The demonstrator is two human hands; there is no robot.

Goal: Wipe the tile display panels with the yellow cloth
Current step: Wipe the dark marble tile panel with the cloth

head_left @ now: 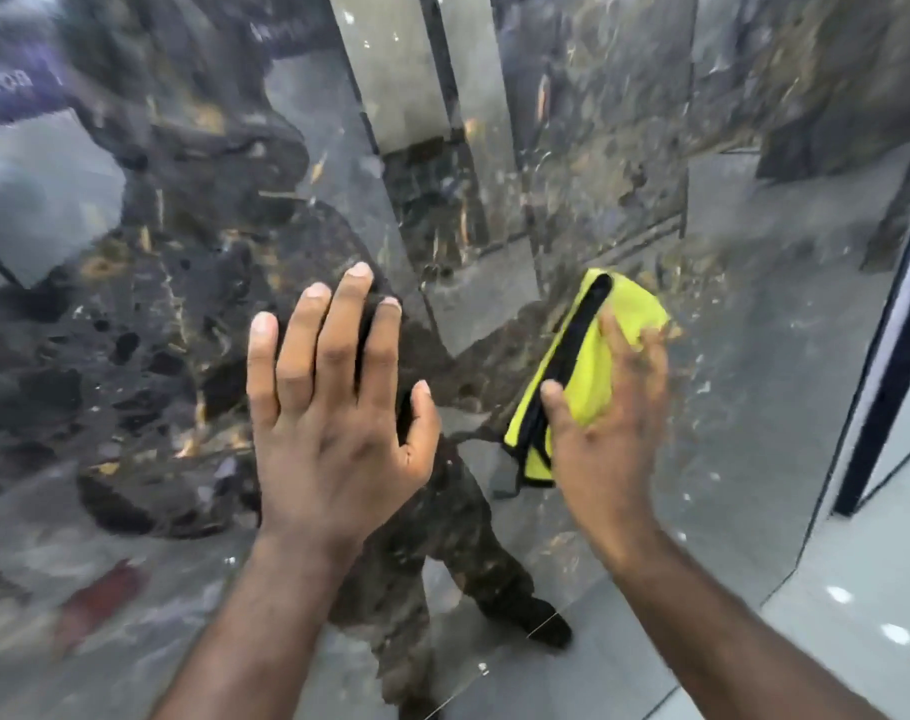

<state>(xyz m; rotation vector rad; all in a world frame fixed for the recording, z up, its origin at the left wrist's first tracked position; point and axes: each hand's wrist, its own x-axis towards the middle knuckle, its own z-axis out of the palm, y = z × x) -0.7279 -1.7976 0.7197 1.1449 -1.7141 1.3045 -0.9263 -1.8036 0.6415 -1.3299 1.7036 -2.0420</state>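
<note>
A glossy dark marble-patterned tile display panel [131, 330] fills most of the view and mirrors the room. My left hand [333, 407] lies flat on it with straight, spread fingers. To its right, my right hand [609, 423] presses a folded yellow cloth [588, 366] with a black edge against the panel. The thumb sits on the cloth's black edge and the fingers lie over the yellow part. The fingertips are blurred by motion.
The panel's right edge has a dark frame [889, 324] running down beside a pale wall. A light glossy floor [858, 615] shows at the lower right. Reflections of a standing person's legs and shoes appear in the panel below my hands.
</note>
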